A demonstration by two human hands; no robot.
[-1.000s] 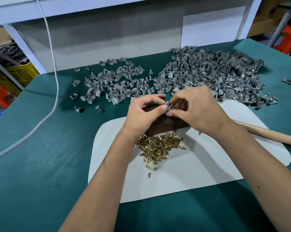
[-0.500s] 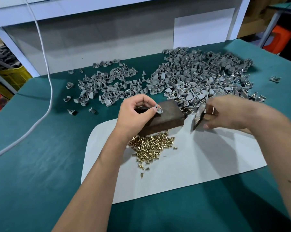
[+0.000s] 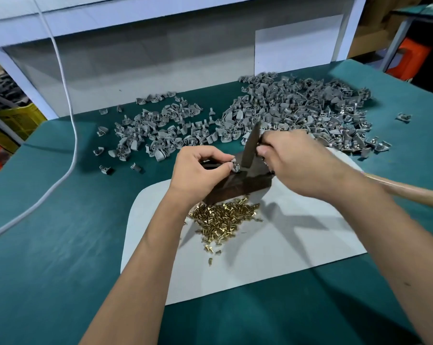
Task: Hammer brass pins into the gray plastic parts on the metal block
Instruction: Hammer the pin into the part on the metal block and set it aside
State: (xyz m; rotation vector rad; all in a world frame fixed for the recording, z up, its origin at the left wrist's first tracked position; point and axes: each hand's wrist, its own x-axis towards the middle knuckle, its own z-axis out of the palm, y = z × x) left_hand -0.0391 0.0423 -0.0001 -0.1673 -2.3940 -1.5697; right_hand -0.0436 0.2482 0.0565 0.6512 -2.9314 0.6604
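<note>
A dark metal block (image 3: 238, 186) lies on a white mat (image 3: 272, 245). My left hand (image 3: 200, 170) pinches a small gray plastic part (image 3: 235, 165) on top of the block. My right hand (image 3: 300, 163) grips a hammer close to its metal head (image 3: 251, 145); the head stands just above and right of the part, and the wooden handle (image 3: 404, 192) sticks out to the right. A heap of brass pins (image 3: 223, 217) lies on the mat in front of the block. Whether a pin sits in the part is too small to tell.
Two big heaps of gray plastic parts (image 3: 297, 113) (image 3: 160, 130) cover the green table (image 3: 48, 245) behind the block. A white cable (image 3: 71, 120) runs down the left side. Yellow and orange crates stand beyond the table edges.
My right hand has picked the hammer up from the mat at the right and brought its head over the block, next to the part that my left hand still holds.
</note>
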